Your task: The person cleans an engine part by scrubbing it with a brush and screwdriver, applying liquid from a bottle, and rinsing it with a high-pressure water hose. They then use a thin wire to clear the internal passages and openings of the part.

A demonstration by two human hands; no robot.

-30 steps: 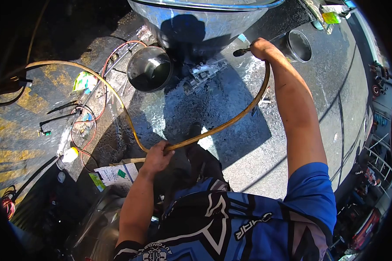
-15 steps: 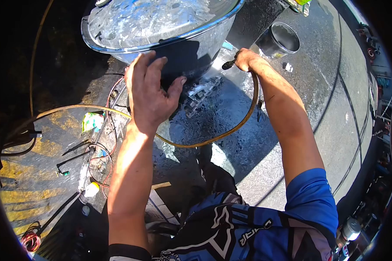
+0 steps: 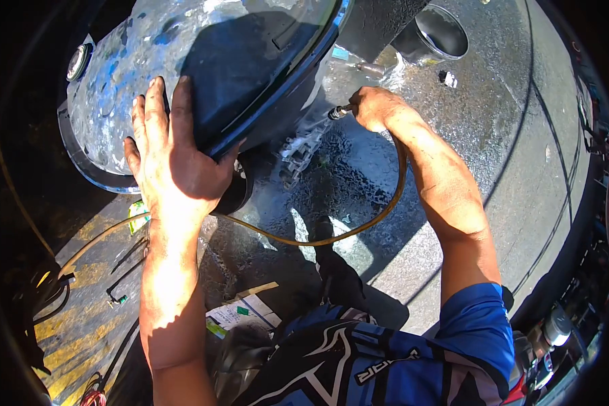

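Observation:
My left hand [image 3: 176,155] is open, its fingers spread over the paint-stained top of a large dark drum [image 3: 125,88], apparently resting on it. The drum leans to the left. My right hand [image 3: 379,108] is closed around the end of a yellow-brown hose [image 3: 318,241], whose metal nozzle [image 3: 340,111] sticks out to the left. A pale mist shows between the nozzle and a grey metal part [image 3: 298,159] on the wet floor beside the drum. The hose sags in a loop below my hands and passes behind my left wrist.
A black bucket [image 3: 432,34] stands at the upper right, with a crumpled white scrap [image 3: 447,79] near it. A printed carton [image 3: 247,313] lies by my legs. Yellow stripes mark the floor at left, where another hose lies. Cluttered equipment lines the right edge.
My left hand has moved left and its fingers now lie over the drum. The drum has tilted left. The nozzle in my right hand now points left, with mist ahead of it.

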